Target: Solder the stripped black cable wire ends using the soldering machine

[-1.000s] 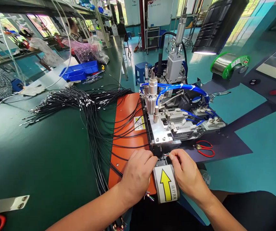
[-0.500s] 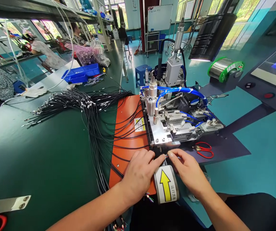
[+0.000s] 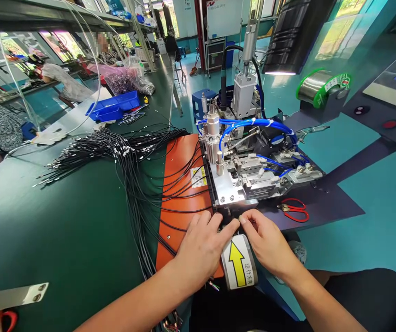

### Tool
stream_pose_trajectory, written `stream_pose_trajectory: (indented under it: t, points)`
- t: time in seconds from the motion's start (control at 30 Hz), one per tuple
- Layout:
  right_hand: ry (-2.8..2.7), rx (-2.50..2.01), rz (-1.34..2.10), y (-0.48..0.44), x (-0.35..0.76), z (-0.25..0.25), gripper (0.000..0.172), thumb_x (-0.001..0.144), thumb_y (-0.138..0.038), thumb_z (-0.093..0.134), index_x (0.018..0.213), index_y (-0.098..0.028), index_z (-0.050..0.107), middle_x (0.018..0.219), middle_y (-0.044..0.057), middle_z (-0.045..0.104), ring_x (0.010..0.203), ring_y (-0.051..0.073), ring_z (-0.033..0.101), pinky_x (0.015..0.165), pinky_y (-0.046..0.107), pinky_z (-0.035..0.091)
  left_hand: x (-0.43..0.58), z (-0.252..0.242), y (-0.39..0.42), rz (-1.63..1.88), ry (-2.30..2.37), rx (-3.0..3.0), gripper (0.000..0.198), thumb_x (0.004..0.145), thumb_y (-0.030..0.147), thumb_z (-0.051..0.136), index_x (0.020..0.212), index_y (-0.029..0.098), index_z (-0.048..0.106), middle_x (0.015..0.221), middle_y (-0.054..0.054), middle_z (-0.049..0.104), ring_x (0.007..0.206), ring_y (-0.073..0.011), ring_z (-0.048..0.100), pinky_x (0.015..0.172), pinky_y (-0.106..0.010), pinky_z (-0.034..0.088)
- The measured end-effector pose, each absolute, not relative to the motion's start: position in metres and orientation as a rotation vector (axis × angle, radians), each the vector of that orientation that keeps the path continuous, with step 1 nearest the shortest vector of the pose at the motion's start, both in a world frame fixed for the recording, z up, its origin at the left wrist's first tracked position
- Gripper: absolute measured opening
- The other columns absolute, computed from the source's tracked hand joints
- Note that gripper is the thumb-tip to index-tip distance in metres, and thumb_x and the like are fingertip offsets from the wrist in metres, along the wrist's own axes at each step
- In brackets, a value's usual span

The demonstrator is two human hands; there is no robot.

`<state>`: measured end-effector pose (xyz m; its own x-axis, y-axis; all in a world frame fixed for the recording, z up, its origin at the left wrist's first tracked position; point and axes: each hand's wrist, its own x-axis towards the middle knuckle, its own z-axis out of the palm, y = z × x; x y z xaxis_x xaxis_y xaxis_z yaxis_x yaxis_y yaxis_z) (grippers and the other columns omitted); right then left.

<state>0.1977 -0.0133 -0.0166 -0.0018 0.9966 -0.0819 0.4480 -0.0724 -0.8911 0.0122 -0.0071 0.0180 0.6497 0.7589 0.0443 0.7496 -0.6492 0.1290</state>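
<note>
My left hand (image 3: pixel 204 242) is closed with its fingertips at the front edge of the metal soldering machine (image 3: pixel 253 170), gripping a black cable whose end is mostly hidden. Close against it, my right hand (image 3: pixel 267 237) pinches the thin wires of that cable between thumb and forefinger. Just below the fingertips sits a rounded cover with a yellow arrow (image 3: pixel 237 263). Several black cables (image 3: pixel 180 200) run over the orange plate (image 3: pixel 173 221) to the machine's left side. Coloured wire ends (image 3: pixel 214 285) stick out below my left hand.
A big bundle of black cables (image 3: pixel 128 161) lies on the green table (image 3: pixel 80 226). Red-handled cutters (image 3: pixel 294 210) rest right of the machine. Beyond are a solder spool (image 3: pixel 317 87), a black lamp (image 3: pixel 289 39), a control panel (image 3: pixel 381 103) and blue trays (image 3: pixel 113 107). People sit at the left.
My fingertips have come closer together, covering the coloured wires that showed between them. The whole view has shifted slightly. Both hands stay at the machine's front edge.
</note>
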Motion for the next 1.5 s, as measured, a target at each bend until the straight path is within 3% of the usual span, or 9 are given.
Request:
stream_pose_trajectory:
  t: [0.1, 0.2, 0.3, 0.5, 0.67, 0.77, 0.87, 1.07, 1.5]
  points:
    - [-1.519, -1.613, 1.04, -0.012, 0.198, -0.016, 0.026, 0.098, -0.041, 0.043, 0.083, -0.023, 0.053, 0.076, 0.0, 0.057, 0.072, 0.018, 0.05, 0.066, 0.03, 0.039, 0.01, 0.015, -0.009, 0.224, 1.276, 2.739, 0.043, 0.095, 0.017, 0.05, 0.136, 0.028, 0.049, 0.104, -0.006, 0.057, 0.089, -0.0243, 0.045, 0.077, -0.04, 0.041]
    - [-1.5, -1.62, 1.099, -0.012, 0.199, -0.014, 0.029, 0.098, -0.043, 0.044, 0.08, -0.022, 0.053, 0.073, -0.001, 0.056, 0.068, 0.017, 0.049, 0.063, 0.029, 0.038, 0.004, 0.008, -0.009, 0.445, 1.244, 2.699, 0.027, 0.099, 0.017, 0.043, 0.122, 0.019, 0.058, 0.097, -0.006, 0.06, 0.086, -0.0215, 0.048, 0.077, -0.037, 0.043]
    - [-1.472, -1.613, 1.152, -0.01, 0.199, -0.015, 0.031, 0.097, -0.045, 0.045, 0.079, -0.022, 0.054, 0.071, -0.002, 0.055, 0.065, 0.016, 0.048, 0.06, 0.029, 0.038, -0.001, 0.003, -0.009, 0.612, 1.246, 2.672, 0.024, 0.1, 0.016, 0.04, 0.109, 0.013, 0.062, 0.091, -0.007, 0.061, 0.084, -0.0206, 0.05, 0.077, -0.036, 0.044]
    - [-1.34, -1.612, 1.24, -0.008, 0.201, -0.015, 0.033, 0.094, -0.048, 0.05, 0.079, -0.02, 0.059, 0.07, -0.001, 0.057, 0.063, 0.016, 0.051, 0.056, 0.027, 0.04, 0.0, 0.014, -0.012, 0.46, 1.324, 2.691, 0.019, 0.097, 0.016, 0.047, 0.105, 0.016, 0.064, 0.092, -0.006, 0.06, 0.087, -0.0236, 0.051, 0.078, -0.041, 0.044]
    - [-1.482, -1.622, 0.873, -0.043, 0.191, 0.008, 0.021, 0.097, -0.04, 0.051, 0.093, -0.023, 0.06, 0.081, 0.001, 0.062, 0.069, 0.016, 0.059, 0.064, 0.026, 0.047, -0.002, 0.023, -0.018, 0.302, 1.353, 2.611, 0.028, 0.094, 0.01, 0.046, 0.118, 0.016, 0.06, 0.094, -0.008, 0.057, 0.088, -0.0237, 0.051, 0.079, -0.041, 0.047]
    - [-1.953, -1.306, 0.716, -0.072, 0.172, 0.01, 0.013, 0.096, -0.029, 0.048, 0.097, -0.022, 0.06, 0.084, 0.003, 0.063, 0.071, 0.017, 0.063, 0.06, 0.025, 0.046, -0.003, 0.031, -0.018, 0.464, 1.304, 2.587, 0.028, 0.095, 0.011, 0.045, 0.12, 0.014, 0.059, 0.089, -0.007, 0.057, 0.082, -0.0219, 0.052, 0.076, -0.039, 0.048]
    - [-2.202, -1.248, 0.459, -0.088, 0.151, -0.002, 0.019, 0.096, -0.023, 0.044, 0.104, -0.019, 0.061, 0.085, 0.006, 0.066, 0.066, 0.018, 0.064, 0.051, 0.025, 0.042, -0.001, 0.044, -0.021, 0.665, 1.115, 2.572, 0.027, 0.094, 0.011, 0.046, 0.117, 0.014, 0.059, 0.089, -0.007, 0.059, 0.08, -0.0198, 0.053, 0.073, -0.035, 0.048]
    - [-2.292, -1.231, 0.249, -0.087, 0.138, -0.018, 0.026, 0.094, -0.017, 0.041, 0.076, -0.02, 0.059, 0.059, 0.003, 0.06, 0.048, 0.012, 0.051, 0.046, 0.023, 0.03, 0.002, 0.059, -0.027, 0.798, 0.876, 2.589, 0.026, 0.09, 0.008, 0.05, 0.114, 0.009, 0.061, 0.087, -0.008, 0.063, 0.078, -0.0181, 0.055, 0.068, -0.031, 0.047]
    - [-2.263, -1.235, 0.424, -0.084, 0.113, -0.025, 0.021, 0.084, -0.02, 0.053, 0.064, -0.022, 0.06, 0.051, 0.003, 0.063, 0.04, 0.014, 0.048, 0.04, 0.026, 0.027, -0.002, 0.064, -0.028, 0.818, 0.861, 2.6, 0.029, 0.086, 0.008, 0.054, 0.114, 0.009, 0.062, 0.088, -0.008, 0.063, 0.076, -0.0171, 0.055, 0.067, -0.031, 0.047]
